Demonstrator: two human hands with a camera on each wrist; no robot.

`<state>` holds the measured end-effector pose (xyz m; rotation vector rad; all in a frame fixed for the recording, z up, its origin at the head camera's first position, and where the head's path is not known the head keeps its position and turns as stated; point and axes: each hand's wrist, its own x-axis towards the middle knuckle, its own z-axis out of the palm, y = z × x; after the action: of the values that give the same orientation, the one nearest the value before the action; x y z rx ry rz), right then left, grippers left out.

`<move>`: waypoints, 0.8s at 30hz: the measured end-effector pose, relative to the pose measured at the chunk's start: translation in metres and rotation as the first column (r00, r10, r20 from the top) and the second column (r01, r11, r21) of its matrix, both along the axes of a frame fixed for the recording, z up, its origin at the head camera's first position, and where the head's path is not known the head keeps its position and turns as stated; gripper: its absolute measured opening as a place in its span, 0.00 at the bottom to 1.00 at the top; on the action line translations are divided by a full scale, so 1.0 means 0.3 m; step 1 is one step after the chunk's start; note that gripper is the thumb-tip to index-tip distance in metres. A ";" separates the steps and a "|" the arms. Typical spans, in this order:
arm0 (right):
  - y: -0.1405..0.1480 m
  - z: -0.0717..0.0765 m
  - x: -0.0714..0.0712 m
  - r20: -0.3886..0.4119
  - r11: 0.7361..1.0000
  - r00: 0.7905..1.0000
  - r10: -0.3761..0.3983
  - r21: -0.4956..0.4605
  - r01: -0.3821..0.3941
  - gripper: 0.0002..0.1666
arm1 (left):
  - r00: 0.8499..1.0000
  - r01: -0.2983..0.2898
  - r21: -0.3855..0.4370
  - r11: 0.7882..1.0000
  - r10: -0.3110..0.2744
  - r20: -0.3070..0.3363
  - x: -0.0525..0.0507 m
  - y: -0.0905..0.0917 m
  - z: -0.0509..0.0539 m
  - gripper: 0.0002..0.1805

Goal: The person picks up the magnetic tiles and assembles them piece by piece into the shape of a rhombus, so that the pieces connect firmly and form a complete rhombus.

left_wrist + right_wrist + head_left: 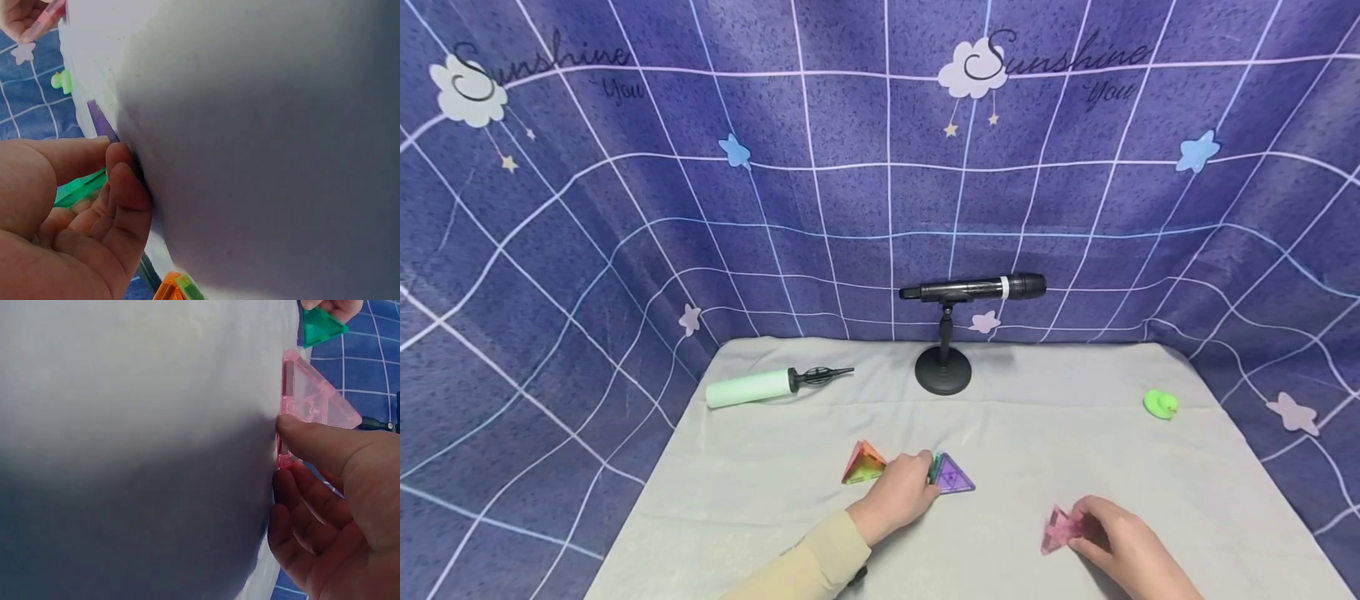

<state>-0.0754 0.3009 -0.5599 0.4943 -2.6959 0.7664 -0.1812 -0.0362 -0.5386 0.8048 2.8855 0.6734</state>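
Near the middle of the table my left hand pinches two joined triangular magnetic tiles, one purple and one green. The purple tile leans to the right of the fingertips, and the hand partly covers the green one. Just left of that hand stand joined red, orange and yellow-green magnetic tiles. At the front right my right hand holds a translucent pink triangular magnetic tile between thumb and fingers. The pink tile stands up at the cloth, apart from the others.
A black microphone lies on a round-based stand at the back. To its left is a pale green hand pump with a black nozzle. A green toy duck sits far right. Patterned blue cloth hangs around the table.
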 end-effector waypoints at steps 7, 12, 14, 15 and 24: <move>0.003 -0.006 -0.005 -0.082 0.999 0.996 0.039 0.004 -0.039 0.27 | 1.000 0.001 -0.014 1.000 -0.001 -0.001 -0.003 -0.002 0.001 0.12; -0.010 0.001 -0.010 -0.107 0.998 0.993 0.051 0.027 -0.049 0.21 | 1.000 0.002 -0.014 1.000 -0.003 -0.011 -0.006 -0.002 -0.004 0.12; -0.020 0.007 -0.012 -0.081 0.999 0.996 0.045 0.023 -0.043 0.18 | 1.000 0.005 -0.014 1.000 -0.005 -0.013 -0.006 -0.002 -0.006 0.12; -0.025 0.009 -0.014 -0.066 0.999 0.997 0.039 0.018 -0.038 0.18 | 1.000 0.006 -0.014 1.000 -0.006 -0.013 -0.006 -0.002 -0.007 0.12; -0.067 0.009 -0.034 -0.089 1.000 0.996 0.000 -0.020 -0.002 0.26 | 1.000 0.001 -0.006 1.000 -0.001 0.002 -0.005 -0.001 -0.003 0.12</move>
<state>-0.0855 0.2807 -0.5572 0.5126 -2.6038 0.7531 -0.1828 -0.0365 -0.5396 0.8047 2.8837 0.6640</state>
